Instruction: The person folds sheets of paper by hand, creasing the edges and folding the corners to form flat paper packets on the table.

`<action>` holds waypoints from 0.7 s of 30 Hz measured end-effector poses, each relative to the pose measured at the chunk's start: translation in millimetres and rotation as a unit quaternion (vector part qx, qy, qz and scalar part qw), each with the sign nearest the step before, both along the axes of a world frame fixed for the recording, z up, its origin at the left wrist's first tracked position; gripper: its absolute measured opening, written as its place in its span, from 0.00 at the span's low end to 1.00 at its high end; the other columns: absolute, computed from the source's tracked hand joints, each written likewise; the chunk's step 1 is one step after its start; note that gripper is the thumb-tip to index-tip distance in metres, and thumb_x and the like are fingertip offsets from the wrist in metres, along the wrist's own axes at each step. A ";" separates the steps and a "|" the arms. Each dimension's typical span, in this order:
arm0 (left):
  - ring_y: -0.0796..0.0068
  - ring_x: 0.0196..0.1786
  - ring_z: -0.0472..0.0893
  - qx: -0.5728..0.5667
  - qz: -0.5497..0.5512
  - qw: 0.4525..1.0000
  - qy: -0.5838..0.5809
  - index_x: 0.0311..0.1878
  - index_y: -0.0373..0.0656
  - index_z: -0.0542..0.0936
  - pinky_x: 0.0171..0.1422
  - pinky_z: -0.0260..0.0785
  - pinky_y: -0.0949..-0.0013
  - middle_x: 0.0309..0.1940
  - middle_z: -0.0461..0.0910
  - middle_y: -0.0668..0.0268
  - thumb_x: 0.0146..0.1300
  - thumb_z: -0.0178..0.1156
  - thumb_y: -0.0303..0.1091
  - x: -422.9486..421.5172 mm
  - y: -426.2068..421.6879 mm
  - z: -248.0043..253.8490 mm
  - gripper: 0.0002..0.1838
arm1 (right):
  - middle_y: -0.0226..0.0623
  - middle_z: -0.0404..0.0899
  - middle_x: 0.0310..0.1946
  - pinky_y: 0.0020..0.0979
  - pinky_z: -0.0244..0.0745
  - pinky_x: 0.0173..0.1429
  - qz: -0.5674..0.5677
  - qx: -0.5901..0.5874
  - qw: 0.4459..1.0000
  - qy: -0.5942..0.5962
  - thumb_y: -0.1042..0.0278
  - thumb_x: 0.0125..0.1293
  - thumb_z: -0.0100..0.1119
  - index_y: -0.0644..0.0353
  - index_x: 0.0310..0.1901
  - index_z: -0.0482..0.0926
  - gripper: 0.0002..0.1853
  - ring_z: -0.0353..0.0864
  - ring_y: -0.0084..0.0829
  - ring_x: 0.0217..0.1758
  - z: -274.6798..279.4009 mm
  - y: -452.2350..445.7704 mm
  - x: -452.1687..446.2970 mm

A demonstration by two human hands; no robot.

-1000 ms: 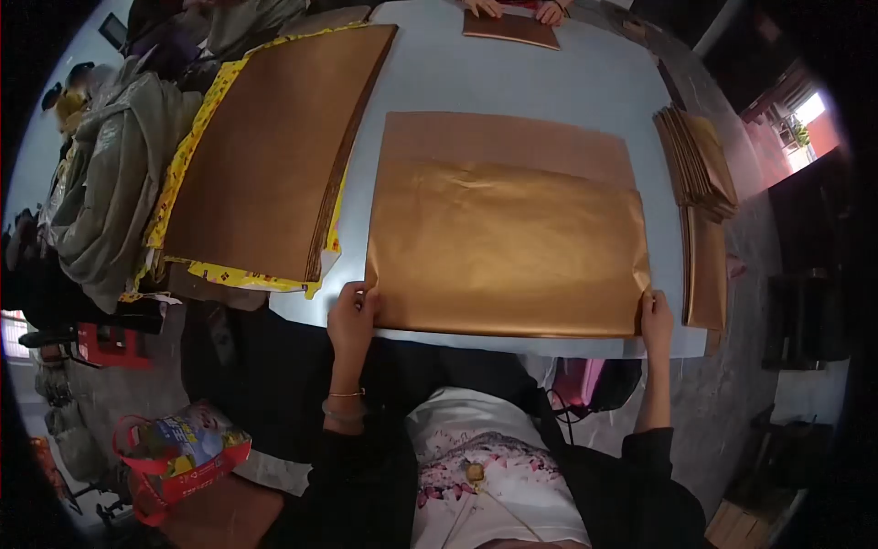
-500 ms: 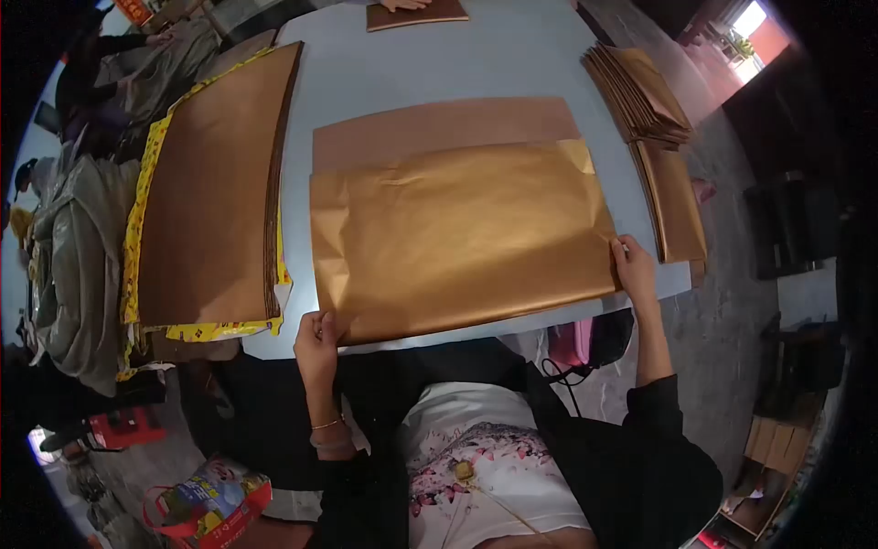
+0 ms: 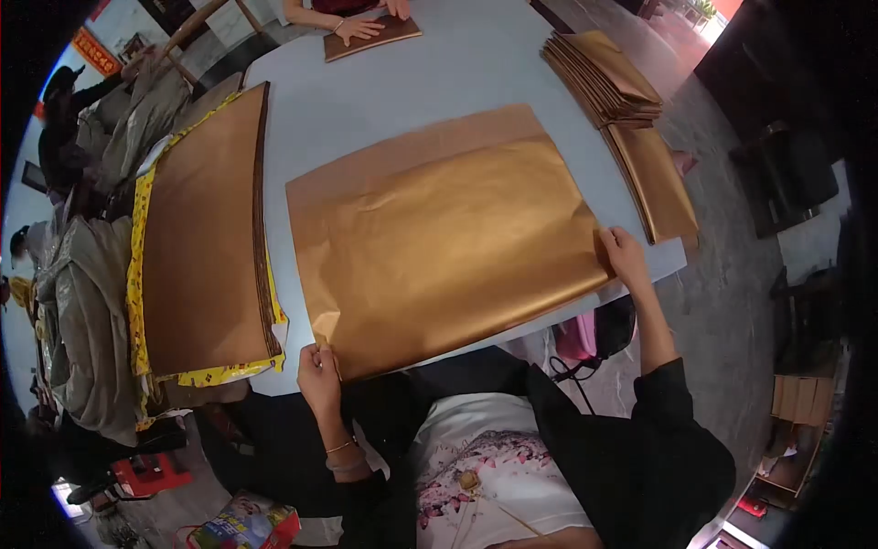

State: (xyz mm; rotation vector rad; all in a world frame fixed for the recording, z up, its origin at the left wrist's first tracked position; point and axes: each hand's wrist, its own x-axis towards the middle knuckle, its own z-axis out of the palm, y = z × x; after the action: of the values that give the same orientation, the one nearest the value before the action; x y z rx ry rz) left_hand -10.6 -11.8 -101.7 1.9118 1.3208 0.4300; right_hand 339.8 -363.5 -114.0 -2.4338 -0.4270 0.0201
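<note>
A large sheet of gold paper (image 3: 448, 238) lies over the table in front of me, creased along its left side. Beyond its far edge a strip of duller brown paper (image 3: 412, 146) shows. My left hand (image 3: 320, 371) pinches the near left corner of the gold paper, fingers closed. At the near right corner, my right hand (image 3: 624, 254) grips the paper's edge between thumb and fingers. The near edge stretches between both hands, close to the table's front edge.
To the left stands a stack of brown sheets (image 3: 206, 229) in yellow wrapping (image 3: 139, 274). Folded gold paper bundles (image 3: 608, 78) lie along the right edge of the pale table (image 3: 302, 119). Across it, another person's hands (image 3: 358, 30) press a folded brown piece (image 3: 375, 41).
My view has turned, so the table appears tilted. The brown strip past the gold paper looks narrower. Both hands keep their hold. More of the other person's hands shows.
</note>
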 end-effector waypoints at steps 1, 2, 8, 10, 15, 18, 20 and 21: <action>0.85 0.20 0.68 -0.012 0.002 1.000 -0.024 0.36 0.35 0.73 0.25 0.60 0.77 0.18 0.72 0.70 0.64 0.55 0.36 0.2 0.2 -2.1 0.12 | 0.50 0.76 0.24 0.37 0.69 0.35 0.006 -0.003 0.999 0.045 0.54 0.64 0.49 0.69 0.30 0.73 0.21 0.76 0.45 0.28 1.7 0.2 2.4; 0.85 0.20 0.68 -0.024 0.005 0.999 -0.048 0.36 0.36 0.73 0.25 0.60 0.77 0.18 0.72 0.70 0.64 0.55 0.36 0.3 0.5 -3.7 0.11 | 0.50 0.76 0.24 0.37 0.69 0.35 0.006 -0.003 0.999 0.046 0.54 0.64 0.49 0.69 0.30 0.73 0.21 0.76 0.45 0.28 2.6 -0.4 1.4; 0.84 0.22 0.67 -0.009 0.008 0.999 -0.029 0.34 0.35 0.74 0.27 0.60 0.76 0.18 0.72 0.69 0.64 0.55 0.38 -8.7 12.3 -28.7 0.13 | 0.47 0.70 0.20 0.35 0.66 0.33 0.029 -0.016 0.997 0.070 0.53 0.64 0.50 0.70 0.27 0.71 0.22 0.72 0.36 0.25 -10.2 -9.6 5.6; 0.84 0.23 0.66 -0.006 0.000 1.000 -0.023 0.33 0.35 0.74 0.27 0.59 0.76 0.18 0.71 0.70 0.65 0.55 0.38 -14.0 14.7 -27.4 0.13 | 0.48 0.70 0.21 0.35 0.67 0.34 -0.002 0.009 0.992 0.123 0.54 0.64 0.51 0.69 0.28 0.71 0.21 0.72 0.36 0.26 -6.5 -5.9 2.6; 0.85 0.23 0.62 -0.082 0.022 0.995 -0.055 0.33 0.34 0.75 0.27 0.56 0.76 0.17 0.66 0.74 0.65 0.55 0.40 -13.8 10.0 -10.1 0.15 | 0.47 0.72 0.22 0.35 0.67 0.34 0.018 -0.015 0.996 0.086 0.55 0.65 0.50 0.67 0.33 0.73 0.18 0.73 0.37 0.27 -10.3 -5.8 5.9; 0.86 0.23 0.60 -0.086 0.001 0.993 -0.084 0.33 0.33 0.74 0.26 0.54 0.76 0.17 0.65 0.75 0.65 0.55 0.39 -13.2 8.7 -5.2 0.15 | 0.49 0.75 0.25 0.36 0.68 0.36 0.007 -0.011 0.997 0.073 0.55 0.66 0.50 0.65 0.37 0.75 0.18 0.77 0.40 0.30 -3.5 1.6 -1.6; 0.87 0.24 0.62 -0.085 -0.029 0.993 -0.077 0.32 0.34 0.74 0.26 0.55 0.77 0.18 0.66 0.75 0.65 0.55 0.38 -16.8 12.1 -9.2 0.15 | 0.49 0.77 0.27 0.37 0.70 0.37 -0.005 0.016 0.998 0.060 0.55 0.66 0.50 0.64 0.38 0.75 0.18 0.78 0.42 0.32 0.3 7.3 -7.1; 0.87 0.24 0.62 -0.084 -0.027 0.993 -0.079 0.32 0.34 0.74 0.26 0.55 0.77 0.18 0.66 0.75 0.65 0.55 0.38 -18.3 13.4 -14.0 0.15 | 0.49 0.78 0.28 0.36 0.70 0.38 -0.013 0.010 0.999 0.046 0.55 0.66 0.50 0.64 0.40 0.76 0.17 0.79 0.42 0.33 1.0 8.5 -8.8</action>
State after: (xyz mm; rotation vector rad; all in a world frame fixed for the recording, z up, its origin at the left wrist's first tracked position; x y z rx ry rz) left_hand -29.0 1.6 -115.7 1.7340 1.1618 0.4187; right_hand 331.0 -355.0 -113.0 -2.4081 -0.3530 0.1146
